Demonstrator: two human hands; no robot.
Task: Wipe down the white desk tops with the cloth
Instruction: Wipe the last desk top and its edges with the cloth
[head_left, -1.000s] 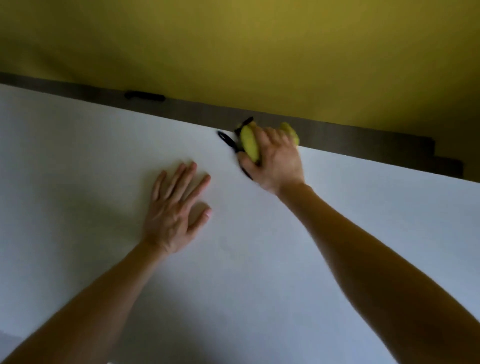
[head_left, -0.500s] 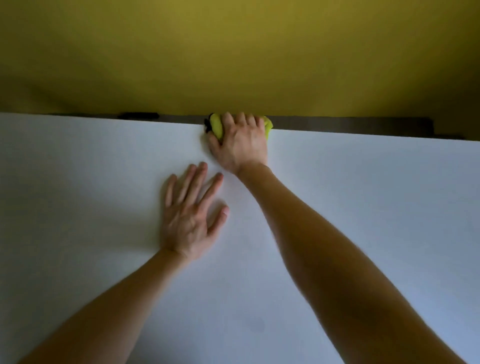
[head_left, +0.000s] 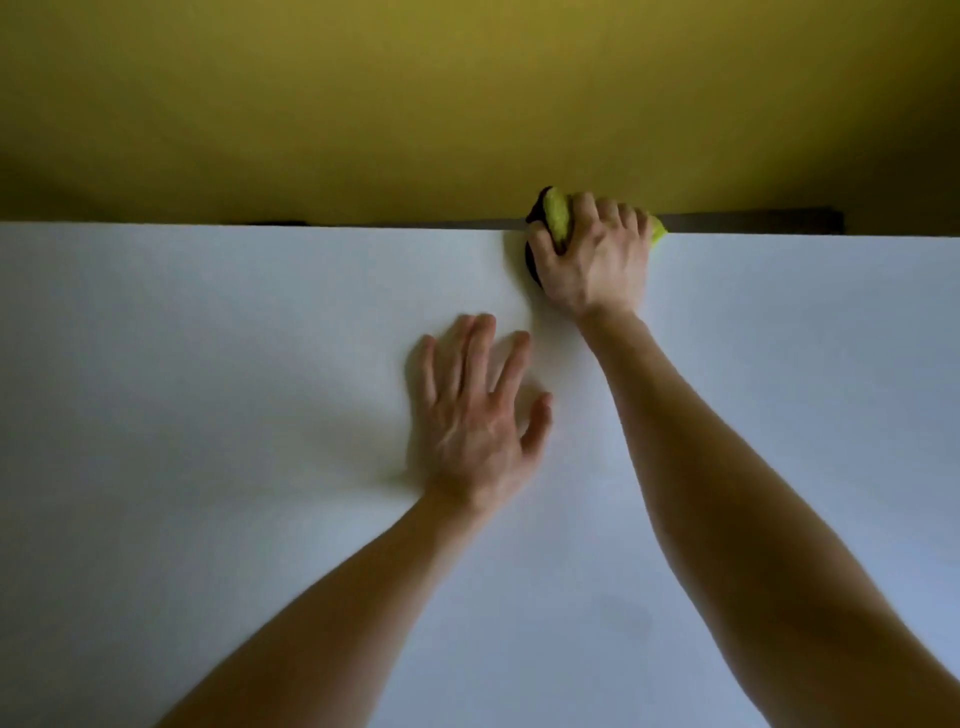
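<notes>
White surface (head_left: 218, 374): plain, matt, filling the lower two thirds of the head view, with its far edge running level across the frame. Cloth (head_left: 556, 221): yellow-green and bunched, with dark trim showing on its left side. It sits at the far edge of the surface, right of that edge's midpoint, and a small yellow-green tip shows past the little-finger side of the hand. Right hand (head_left: 592, 267): palm down on the cloth at the far edge of the surface. Its fingers (head_left: 586, 210) are curled over the bundle and the thumb is closed against its left side, gripping the cloth and pressing it to the surface. The forearm runs back across the surface to the lower right corner. Left hand (head_left: 475, 431): flat on the surface, nearer than the far edge, just left of the right wrist and apart from the cloth. Its fingers (head_left: 470, 345) are straight and slightly spread, with the thumb out to the right, holding nothing; their outline is slightly blurred. Dark strip (head_left: 753, 222): narrow, directly behind the far edge of the surface, visible from the cloth rightwards. Yellow wall (head_left: 467, 93): beyond the far edge of the surface, filling the upper third and darker toward the corners.
</notes>
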